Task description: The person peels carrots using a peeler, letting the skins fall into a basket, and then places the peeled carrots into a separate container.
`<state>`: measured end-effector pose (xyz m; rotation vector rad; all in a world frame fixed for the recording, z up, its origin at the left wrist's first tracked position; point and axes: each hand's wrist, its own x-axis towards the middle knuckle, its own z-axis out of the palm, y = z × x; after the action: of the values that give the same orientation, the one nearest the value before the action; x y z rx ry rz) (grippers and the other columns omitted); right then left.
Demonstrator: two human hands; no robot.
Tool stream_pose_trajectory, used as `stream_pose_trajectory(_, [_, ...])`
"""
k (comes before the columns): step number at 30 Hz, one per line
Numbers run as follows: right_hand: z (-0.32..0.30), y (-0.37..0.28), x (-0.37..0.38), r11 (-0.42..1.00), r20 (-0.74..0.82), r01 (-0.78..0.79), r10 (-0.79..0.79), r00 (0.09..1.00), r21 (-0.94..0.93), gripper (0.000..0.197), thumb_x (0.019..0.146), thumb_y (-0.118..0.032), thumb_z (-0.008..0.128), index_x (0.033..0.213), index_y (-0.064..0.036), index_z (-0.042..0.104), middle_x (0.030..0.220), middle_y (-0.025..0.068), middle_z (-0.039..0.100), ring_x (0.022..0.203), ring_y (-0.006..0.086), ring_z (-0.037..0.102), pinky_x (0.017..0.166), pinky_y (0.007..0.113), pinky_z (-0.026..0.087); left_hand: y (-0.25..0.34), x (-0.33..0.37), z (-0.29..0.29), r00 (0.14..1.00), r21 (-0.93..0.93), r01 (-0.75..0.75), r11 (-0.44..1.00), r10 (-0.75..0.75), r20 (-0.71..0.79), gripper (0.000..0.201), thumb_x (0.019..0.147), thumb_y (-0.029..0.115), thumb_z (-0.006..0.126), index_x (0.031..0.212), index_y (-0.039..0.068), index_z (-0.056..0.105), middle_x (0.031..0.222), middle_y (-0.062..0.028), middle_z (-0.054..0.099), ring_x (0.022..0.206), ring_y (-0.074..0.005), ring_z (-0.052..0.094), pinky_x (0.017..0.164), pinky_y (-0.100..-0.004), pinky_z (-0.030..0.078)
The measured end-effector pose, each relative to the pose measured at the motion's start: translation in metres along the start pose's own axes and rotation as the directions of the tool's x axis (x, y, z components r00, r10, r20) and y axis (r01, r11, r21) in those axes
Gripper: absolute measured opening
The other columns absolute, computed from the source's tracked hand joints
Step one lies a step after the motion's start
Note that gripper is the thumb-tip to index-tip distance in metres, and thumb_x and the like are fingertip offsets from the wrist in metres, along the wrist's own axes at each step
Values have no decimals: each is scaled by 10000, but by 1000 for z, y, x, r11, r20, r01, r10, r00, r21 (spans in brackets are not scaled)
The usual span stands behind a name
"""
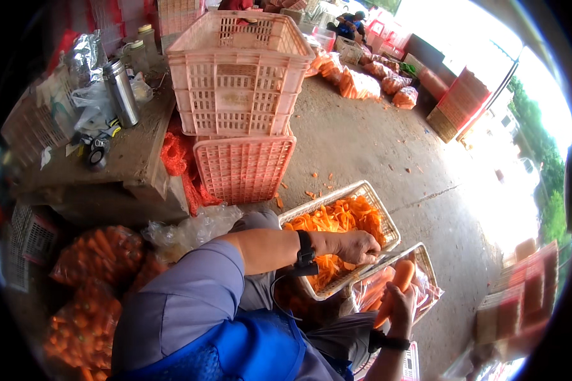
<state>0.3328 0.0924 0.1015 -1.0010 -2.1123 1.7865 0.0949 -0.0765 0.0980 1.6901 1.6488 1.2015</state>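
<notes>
My left hand [360, 246], closed, reaches across a pale basket [393, 236] filled with orange carrot peelings [337, 217]. A thin metal tool [389, 253], apparently a peeler, sticks out of its fingers. My right hand [400, 305] is wrapped round a carrot [403, 274], whose two ends show above and below the fingers. Beneath that hand stands a second pale basket [429, 261], lined with clear plastic and holding carrots. The left forearm hides part of the first basket, and the fingers cover the tool's handle.
Pink crates [235, 89] are stacked ahead. On the left, a wooden bench [133, 152] carries a steel flask [121, 95], with bags of carrots [98, 254] below it. More carrot bags [359, 84] lie at the back near another person [349, 26]. Crates [515, 305] stand at right.
</notes>
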Motion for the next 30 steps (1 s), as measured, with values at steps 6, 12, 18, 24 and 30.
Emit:
stream_pose_trajectory(6, [83,31,53,979,257,-34,-20,966,202,367,907,-300,727,1130,-37,603,834,36,628,650,125,612,562,247,514,-18,-9,18,941,441,293,849,-338,25,165,803,248,662,836,91,698,823,-149,704,825,-331,689,745,-433,537])
stream_pose_trajectory(12, [98,44,80,964,256,-65,-3,967,257,394,933,-377,692,1111,-33,619,785,-5,589,676,78,541,614,227,441,-39,-6,27,955,594,213,776,-295,42,206,822,231,651,944,67,673,895,-161,708,882,-317,696,773,-437,543])
stream_pose_trajectory(18, [83,61,94,958,270,17,-98,958,286,536,811,-335,829,1168,-6,601,891,19,630,756,92,583,657,257,492,-58,7,-2,745,-119,614,780,-523,415,119,886,89,613,950,-3,655,775,-67,663,686,-150,651,640,-310,538])
stream_pose_trajectory(24, [78,47,94,948,112,237,-264,958,212,523,768,-173,840,1193,15,599,1005,43,649,885,116,609,787,286,518,-55,25,-11,968,108,234,966,-221,-118,143,925,110,624,1032,52,700,797,-101,685,750,-222,672,704,-337,534])
stream_pose_trajectory(30, [71,45,92,970,74,202,-213,974,133,503,729,-101,783,1180,28,602,1020,64,660,927,130,616,826,293,514,-54,29,7,983,417,149,897,-90,-158,155,895,156,624,1014,92,700,865,-141,697,838,-331,688,748,-424,549])
